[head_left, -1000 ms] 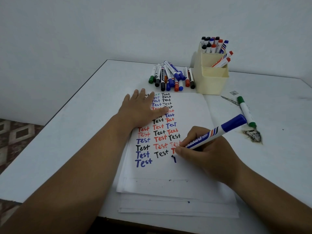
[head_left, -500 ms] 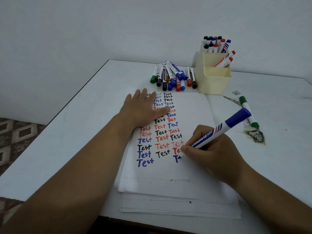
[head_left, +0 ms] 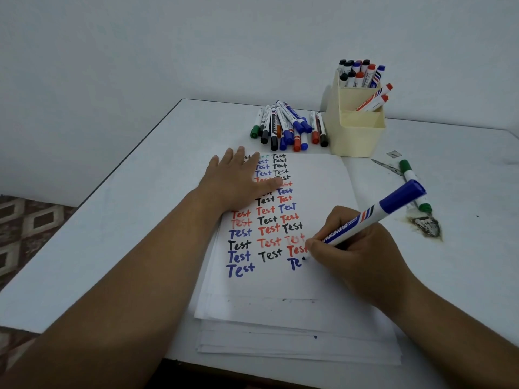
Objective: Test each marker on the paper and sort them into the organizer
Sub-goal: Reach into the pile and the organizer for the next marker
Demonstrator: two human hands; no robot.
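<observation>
A stack of white paper (head_left: 317,197) lies on the table, covered with several columns of the word "Test" in black, red and blue. My right hand (head_left: 356,254) grips a blue whiteboard marker (head_left: 373,214), cap posted on its far end, tip on the paper beside a fresh blue "Te". My left hand (head_left: 238,178) lies flat on the upper left of the sheet, fingers straight. A cream organizer (head_left: 358,133) at the back holds several markers in its rear compartments. A pile of loose markers (head_left: 289,127) lies left of it.
A green marker (head_left: 411,179) lies on the white table (head_left: 112,220) right of the paper, near a dark burnt-looking stain (head_left: 427,226). The table's left edge drops to a patterned floor (head_left: 25,228). A white wall stands behind.
My right hand has moved the blue marker rightward along the bottom row, writing "Te" where there was only a first stroke. My left hand has stayed flat on the paper.
</observation>
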